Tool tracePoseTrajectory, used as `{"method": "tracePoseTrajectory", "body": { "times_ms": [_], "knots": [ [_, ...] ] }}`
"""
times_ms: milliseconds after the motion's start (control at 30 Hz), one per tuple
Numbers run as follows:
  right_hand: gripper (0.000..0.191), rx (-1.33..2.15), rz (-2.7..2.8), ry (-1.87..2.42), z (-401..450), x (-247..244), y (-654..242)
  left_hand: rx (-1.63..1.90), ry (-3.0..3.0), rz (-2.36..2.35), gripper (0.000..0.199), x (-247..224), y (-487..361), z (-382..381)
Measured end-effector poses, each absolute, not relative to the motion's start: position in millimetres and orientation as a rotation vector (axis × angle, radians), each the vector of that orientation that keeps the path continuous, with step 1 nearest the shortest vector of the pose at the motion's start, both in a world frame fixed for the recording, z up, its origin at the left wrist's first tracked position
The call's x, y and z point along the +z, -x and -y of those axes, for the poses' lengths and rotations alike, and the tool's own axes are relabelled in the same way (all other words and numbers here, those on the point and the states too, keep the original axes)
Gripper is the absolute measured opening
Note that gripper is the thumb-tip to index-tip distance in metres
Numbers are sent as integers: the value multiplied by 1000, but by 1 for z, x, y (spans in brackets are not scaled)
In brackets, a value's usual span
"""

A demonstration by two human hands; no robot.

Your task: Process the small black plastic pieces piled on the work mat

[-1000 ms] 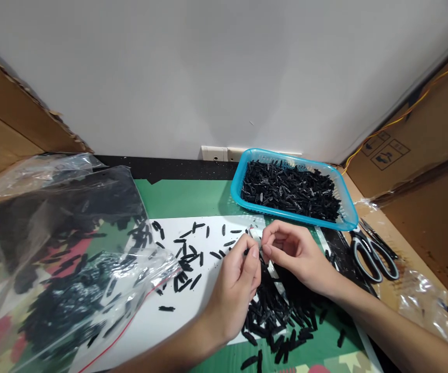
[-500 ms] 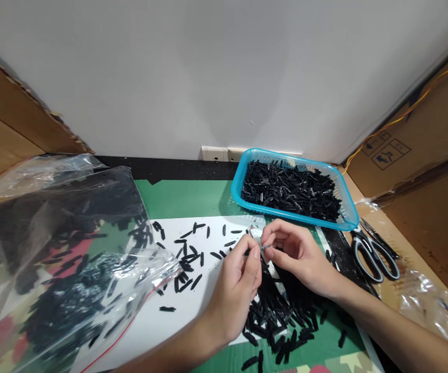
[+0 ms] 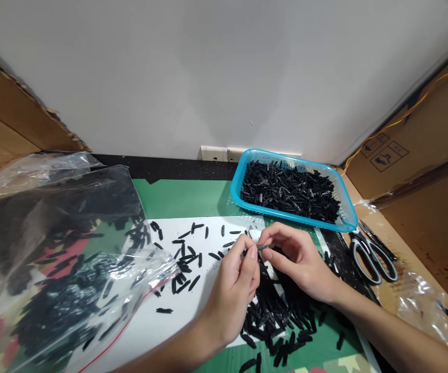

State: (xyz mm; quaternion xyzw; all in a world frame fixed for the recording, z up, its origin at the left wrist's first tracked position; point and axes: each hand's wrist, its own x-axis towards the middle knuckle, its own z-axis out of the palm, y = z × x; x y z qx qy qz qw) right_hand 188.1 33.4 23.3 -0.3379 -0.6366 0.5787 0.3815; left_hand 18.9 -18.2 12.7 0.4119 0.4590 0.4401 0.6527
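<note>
"From where does the single view look?"

"From the person's head, above the near side of the worktop (image 3: 162,168), forward and down."

"And what does it face?"

"A pale wall (image 3: 208,77) fills the upper part of the view; the left hand (image 3: 234,285) and the right hand (image 3: 296,257) come lower, a little right of centre."

"How near is it?"

"Close over the hands, yet wide enough to take in cardboard (image 3: 6,103) at the left edge and a cardboard box (image 3: 430,223) at the right"
</note>
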Motion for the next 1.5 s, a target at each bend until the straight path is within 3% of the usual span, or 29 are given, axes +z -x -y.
{"method": "tracePoseTrajectory", "body": {
  "times_ms": [133,300,433,567,800,933,1167,1367,1500],
  "knots": [
    [6,1046,1926,910,-31,27,-191,989,-921,-1023,40,16,-19,19],
    [27,64,1937,666,-34,27,-211,989,-909,-1011,37,18,-19,21],
    [20,-219,1676,829,-48,32,-212,994,-944,-978,36,15,-19,23],
    [26,-117,1916,1154,-50,33,-199,1029,-969,-988,35,16,-19,24],
    [39,183,2060,710,-29,21,-199,1013,-865,-957,37,15,-20,25],
    [27,427,2318,517,-17,20,-189,1027,-797,-957,42,14,-20,27],
    [6,680,2419,645,-3,27,-181,1110,-982,-984,33,23,-17,28],
    [11,965,2313,773,-2,28,-178,1063,-971,-1026,36,19,-16,29],
    [10,911,2293,747,-3,25,-179,1022,-997,-1020,39,15,-14,27]
  ]
}}
